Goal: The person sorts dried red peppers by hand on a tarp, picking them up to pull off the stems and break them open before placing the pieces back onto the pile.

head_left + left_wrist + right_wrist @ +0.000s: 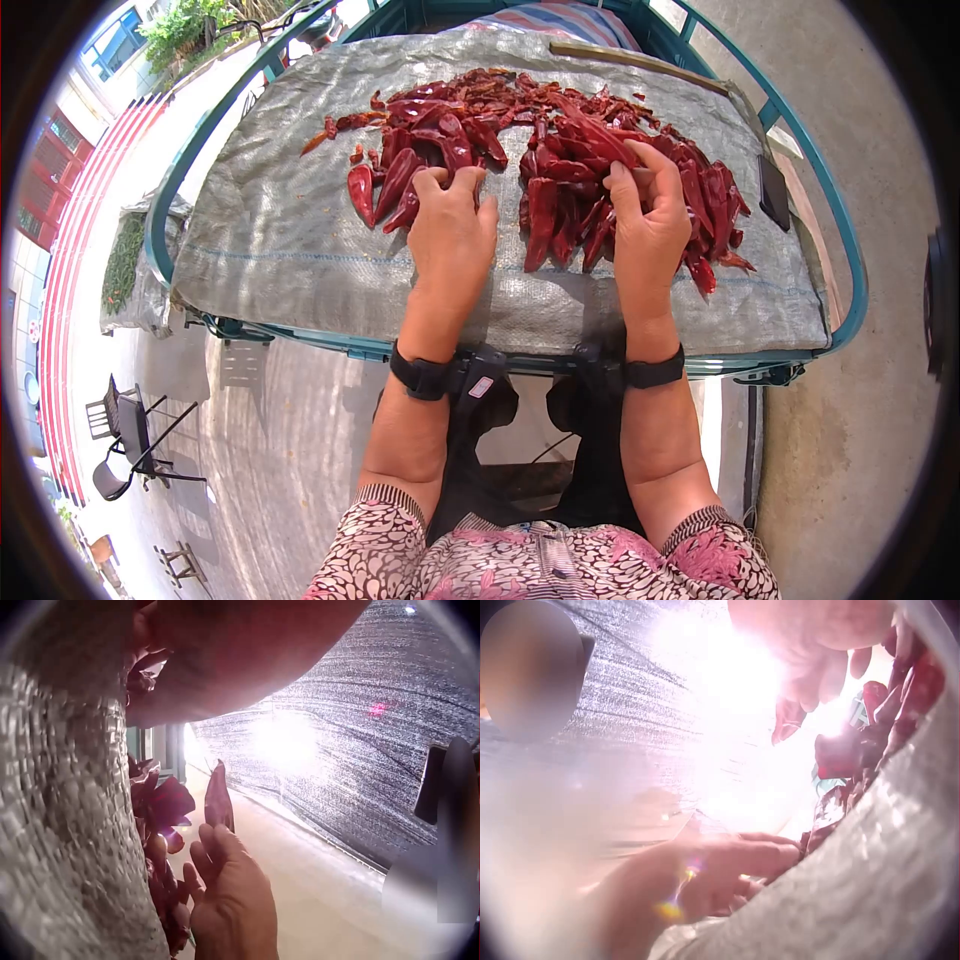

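Dried red chili peppers cover much of the grey woven sheet. My right hand pinches a long chili pepper between thumb and fingers, over the right-hand heap. In the left wrist view this pepper points upward from the fingertips. My left hand is at the near edge of the left-hand heap, its fingertips hidden among the peppers in the head view. From the right wrist view, its fingers reach fairly straight to the peppers.
Smaller, broken-looking chili pieces lie along the far side. A teal cart rail borders the sheet, with a wooden strip at the back. A dark flat object lies at the right edge. A black folding chair stands on the ground left.
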Demonstrator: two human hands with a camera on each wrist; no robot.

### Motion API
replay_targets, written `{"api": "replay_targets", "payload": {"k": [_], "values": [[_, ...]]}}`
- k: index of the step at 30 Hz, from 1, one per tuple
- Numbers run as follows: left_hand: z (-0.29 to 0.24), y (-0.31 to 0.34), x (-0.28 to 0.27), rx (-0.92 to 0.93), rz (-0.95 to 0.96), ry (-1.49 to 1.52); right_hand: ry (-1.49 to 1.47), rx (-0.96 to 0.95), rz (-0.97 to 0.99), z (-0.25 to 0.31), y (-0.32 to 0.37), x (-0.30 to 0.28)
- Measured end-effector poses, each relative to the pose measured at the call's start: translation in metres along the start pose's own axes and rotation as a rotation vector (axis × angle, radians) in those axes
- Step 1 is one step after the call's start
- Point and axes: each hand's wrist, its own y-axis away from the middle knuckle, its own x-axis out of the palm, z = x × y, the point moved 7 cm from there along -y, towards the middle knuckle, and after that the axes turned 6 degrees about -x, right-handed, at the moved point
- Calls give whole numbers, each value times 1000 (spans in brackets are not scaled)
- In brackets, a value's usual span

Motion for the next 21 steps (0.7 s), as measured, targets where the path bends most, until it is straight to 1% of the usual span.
{"api": "replay_targets", "payload": {"k": [2, 3, 6, 9, 12, 13, 15, 16, 17, 18, 20, 21], "values": [[0, 3, 8, -44, 62, -128, 1, -11, 3, -7, -5, -1], [-1, 4, 9, -41, 43, -166, 15, -14, -12, -9, -5, -3], [-2, -1, 3, -1, -18, -95, 39, -43, -63, -7, -6, -10], [-13, -6, -20, 141, -120, 159, 26, -73, -9, -6, -5, -9], [-25, -6, -15, 178, 141, 391, -59, 34, 63, 0, 0, -3], [-33, -1, -15, 182, 182, 432, -14, -14, 127, 5, 1, 1], [-48, 6, -13, 376, 215, 337, 78, -112, 255, 14, 3, 10], [-55, 11, -12, 472, 232, 288, 129, -205, 255, 19, 3, 11], [-57, 12, -10, 447, 279, 301, 178, -297, 256, 22, 4, 14], [-55, 12, -10, 433, 269, 309, 228, -391, 255, 26, 6, 16], [-50, 11, -8, 405, 247, 326, 201, -241, 234, 23, 7, 14], [-42, 6, -12, 327, 154, 265, 184, -175, 217, 21, 8, 13]]}}
